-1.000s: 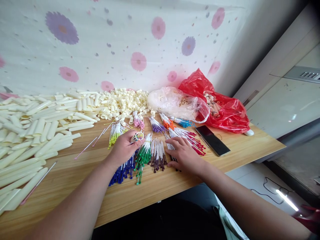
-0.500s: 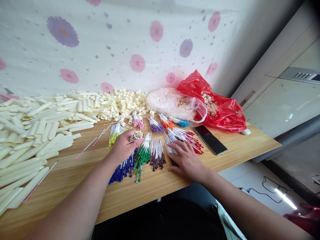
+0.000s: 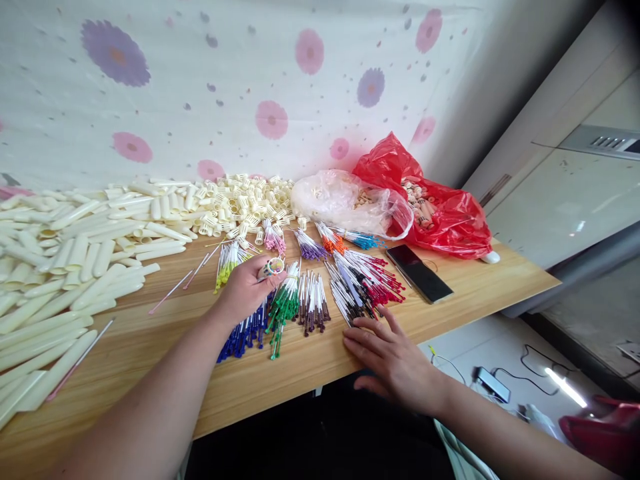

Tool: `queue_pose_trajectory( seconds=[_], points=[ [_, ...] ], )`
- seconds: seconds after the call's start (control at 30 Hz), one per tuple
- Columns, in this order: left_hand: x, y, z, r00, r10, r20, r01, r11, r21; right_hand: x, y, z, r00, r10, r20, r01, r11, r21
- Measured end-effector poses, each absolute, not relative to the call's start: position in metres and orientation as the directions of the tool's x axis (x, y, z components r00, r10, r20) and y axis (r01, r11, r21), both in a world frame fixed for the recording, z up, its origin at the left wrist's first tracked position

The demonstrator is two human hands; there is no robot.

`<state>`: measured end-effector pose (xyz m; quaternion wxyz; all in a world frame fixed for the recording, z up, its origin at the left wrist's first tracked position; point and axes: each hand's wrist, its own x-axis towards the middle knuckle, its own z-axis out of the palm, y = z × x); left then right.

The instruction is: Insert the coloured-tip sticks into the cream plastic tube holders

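Gripping a cream holder [image 3: 273, 268] of coloured tips over the blue refills [image 3: 244, 339], the left hand [image 3: 245, 290] sat mid-table; the right hand [image 3: 395, 360] lay open, empty, at the near edge, where one sweep could have knocked the dark-tipped bundle [image 3: 344, 299] off the table [image 3: 310, 373]

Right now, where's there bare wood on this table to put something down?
Two patches: the near strip of the table between the cream tubes and blue-tipped sticks, and the right corner past the phone, near the red bag. The middle is crowded with stick bundles, where the left hand grips a small round piece; the right hand lies open.
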<state>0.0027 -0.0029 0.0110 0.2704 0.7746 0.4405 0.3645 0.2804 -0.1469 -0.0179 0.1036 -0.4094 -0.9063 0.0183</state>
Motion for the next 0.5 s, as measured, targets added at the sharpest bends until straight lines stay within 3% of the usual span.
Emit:
queue_pose_trajectory(
  seconds=[0.17, 0.5],
  points=[
    [0.003, -0.003, 0.010, 0.335, 0.891, 0.307, 0.499, -0.444, 0.744, 0.288, -0.150, -0.022, -0.617, 0.770, 0.161, 0.771, 0.633, -0.076],
    [0.003, -0.002, 0.008, 0.326, 0.894, 0.306, 0.491, -0.437, 0.753, 0.287, -0.153, -0.025, -0.649, 0.686, 0.328, 0.714, 0.699, -0.049]
  ],
)
